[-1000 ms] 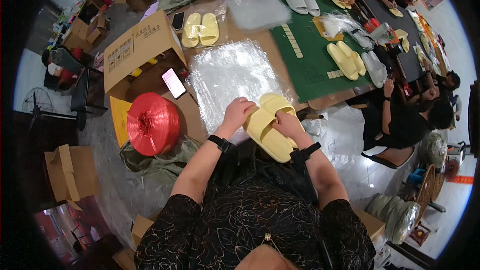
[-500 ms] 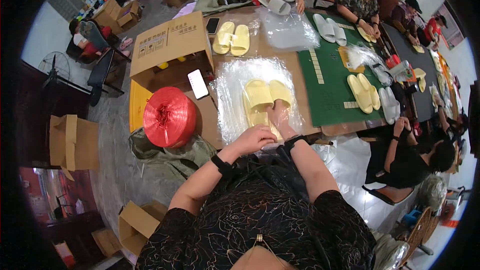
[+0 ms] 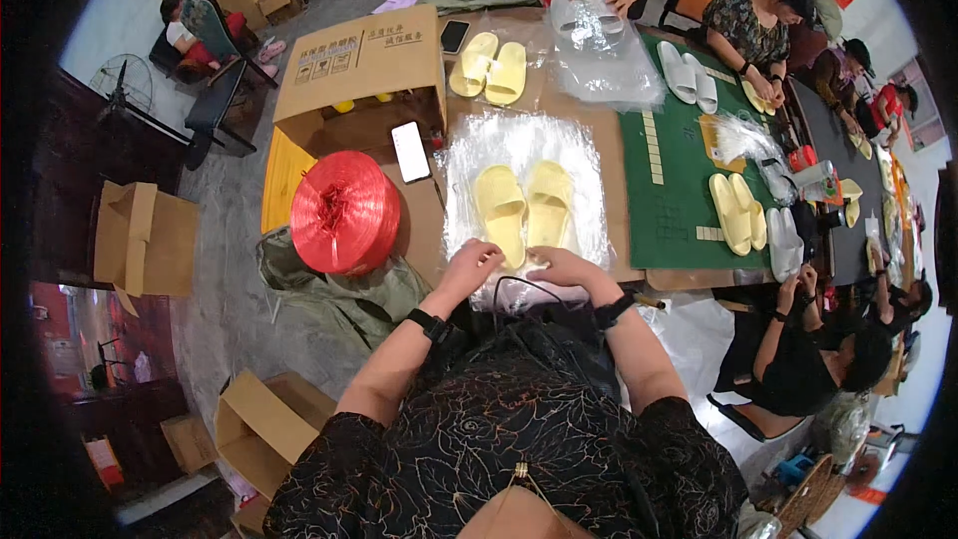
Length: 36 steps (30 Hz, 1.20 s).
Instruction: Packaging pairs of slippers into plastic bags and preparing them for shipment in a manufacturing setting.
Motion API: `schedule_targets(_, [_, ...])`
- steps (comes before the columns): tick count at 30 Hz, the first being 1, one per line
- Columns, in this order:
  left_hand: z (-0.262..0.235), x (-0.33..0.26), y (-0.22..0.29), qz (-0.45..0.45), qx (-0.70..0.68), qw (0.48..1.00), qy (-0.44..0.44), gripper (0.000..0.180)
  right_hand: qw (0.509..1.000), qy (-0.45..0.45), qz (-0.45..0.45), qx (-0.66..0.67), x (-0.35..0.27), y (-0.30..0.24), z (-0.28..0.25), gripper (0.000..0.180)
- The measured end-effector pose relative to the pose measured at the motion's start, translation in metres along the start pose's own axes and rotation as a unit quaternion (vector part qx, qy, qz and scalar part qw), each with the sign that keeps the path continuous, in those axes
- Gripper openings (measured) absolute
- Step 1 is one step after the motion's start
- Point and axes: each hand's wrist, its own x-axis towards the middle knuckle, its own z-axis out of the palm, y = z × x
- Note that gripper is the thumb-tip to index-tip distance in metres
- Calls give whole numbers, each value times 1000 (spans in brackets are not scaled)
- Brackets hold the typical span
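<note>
A pair of pale yellow slippers lies side by side on a stack of clear plastic bags spread on the brown table. My left hand pinches the near edge of the plastic just below the left slipper's heel. My right hand rests on the plastic's near edge below the right slipper, fingers curled on the film. Both wrists wear black bands.
A red spool of twine and a phone sit left of the plastic, beside an open cardboard box. Another yellow pair lies farther back. A green mat holds more slippers. Several people work around the table's far and right sides.
The slippers, held in both hands a second ago, now lie flat on the plastic. My hands have drawn back to the plastic's near edge.
</note>
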Motion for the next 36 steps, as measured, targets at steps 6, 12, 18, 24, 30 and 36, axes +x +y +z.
schedule_targets(6, [5,15,-30,-285,-159,941,87,81,965,110,96,219,-49,-31,-61,30])
schedule_targets(12, [32,34,-25,-354,-261,897,40,89,873,408,219,157,8,104,-37,43])
schedule_targets(18, [46,20,-106,-226,-305,912,154,66,927,121,203,291,24,79,-5,47])
schedule_targets(24, [36,29,-87,-171,-296,919,197,60,889,262,177,331,6,80,-11,55])
schedule_targets(30, [35,8,-93,-273,-358,892,44,27,837,178,286,432,-1,101,-4,51])
schedule_targets(36, [11,11,-46,-170,-381,869,267,15,870,317,137,352,-16,69,-29,27])
